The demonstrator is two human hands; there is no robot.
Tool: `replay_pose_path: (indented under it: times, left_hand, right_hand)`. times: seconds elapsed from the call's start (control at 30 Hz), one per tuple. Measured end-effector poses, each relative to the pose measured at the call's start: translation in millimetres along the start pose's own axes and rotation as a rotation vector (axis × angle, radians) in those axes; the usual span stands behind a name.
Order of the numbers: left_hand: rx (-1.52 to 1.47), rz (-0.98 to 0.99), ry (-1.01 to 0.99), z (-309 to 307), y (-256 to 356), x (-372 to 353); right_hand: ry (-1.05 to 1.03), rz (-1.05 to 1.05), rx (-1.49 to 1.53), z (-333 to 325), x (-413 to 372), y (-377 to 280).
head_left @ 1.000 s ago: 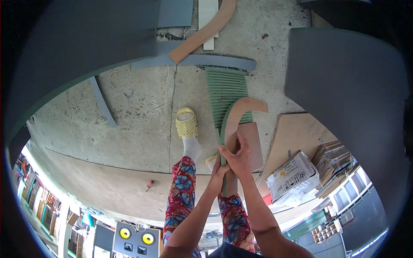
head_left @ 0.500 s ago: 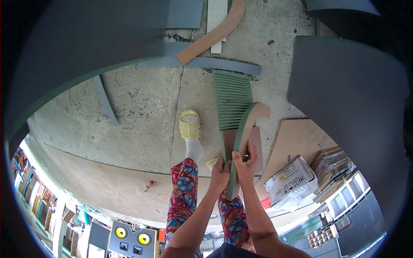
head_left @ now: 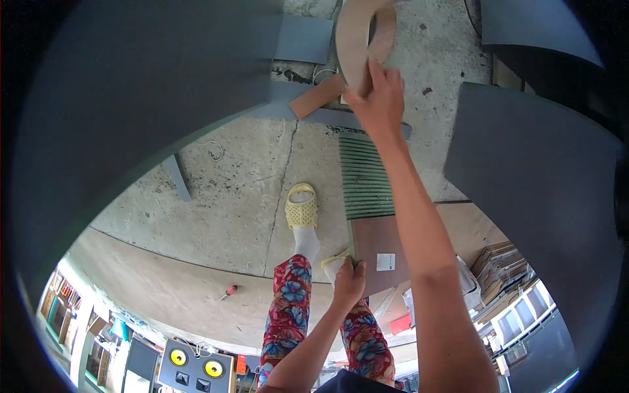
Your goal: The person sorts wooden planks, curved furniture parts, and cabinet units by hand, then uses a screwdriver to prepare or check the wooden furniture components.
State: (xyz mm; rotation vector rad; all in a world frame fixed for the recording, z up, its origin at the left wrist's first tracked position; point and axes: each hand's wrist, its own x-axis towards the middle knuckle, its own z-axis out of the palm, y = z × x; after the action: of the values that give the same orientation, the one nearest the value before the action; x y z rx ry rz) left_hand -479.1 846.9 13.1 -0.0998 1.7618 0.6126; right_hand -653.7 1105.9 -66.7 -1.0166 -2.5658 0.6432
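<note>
My right hand [head_left: 380, 101] reaches far forward, its fingers closed on the lower end of a curved tan wooden piece [head_left: 352, 42]. That piece is slightly blurred and its far end leaves the top of the view. Beneath it lies another curved brown wooden strip [head_left: 316, 97], partly covered. Near my legs, my left hand [head_left: 349, 283] grips the lower left edge of a brown panel [head_left: 373, 236] with a white label. A ribbed green section [head_left: 365, 177] continues from the panel's far end. My right forearm hides the panel's right side.
Large dark curved panels stand at left [head_left: 144, 85] and right [head_left: 524, 157]. A grey strip [head_left: 327, 116] lies across the concrete floor. A red-handled screwdriver [head_left: 229, 291] rests on the brown sheet behind my feet. Stacked cardboard [head_left: 501, 268] sits at right; a speaker box [head_left: 195, 363] stands lower left.
My right hand has carried the curved wooden piece from above the brown panel forward to the other strip. My left hand has let go of the piece and holds only the panel's edge.
</note>
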Motion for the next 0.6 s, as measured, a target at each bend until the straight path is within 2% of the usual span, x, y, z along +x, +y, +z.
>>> replay_pose_path:
  times: [0.03, 0.27, 0.4, 0.5, 0.6]
  left_hand:
    - [-0.017, 0.028, 0.037, 1, 2, -3]
    - [-0.156, 0.015, -0.132, -5, 7, -1]
    - [-0.185, 0.046, -0.089, -3, 6, 1]
    - [-0.145, -0.022, -0.116, -9, 15, -1]
    - [-0.104, 0.006, -0.110, -12, 18, -2]
  right_hand:
    - [-0.012, 0.013, -0.021, 15, 14, 2]
    - [-0.184, 0.151, -0.189, 75, 62, 2]
    - [-0.233, 0.247, -0.182, 91, 65, 4]
    - [-0.126, 0.191, -0.012, 98, 59, 10]
    - [-0.115, 0.159, 0.106, 87, 52, 19]
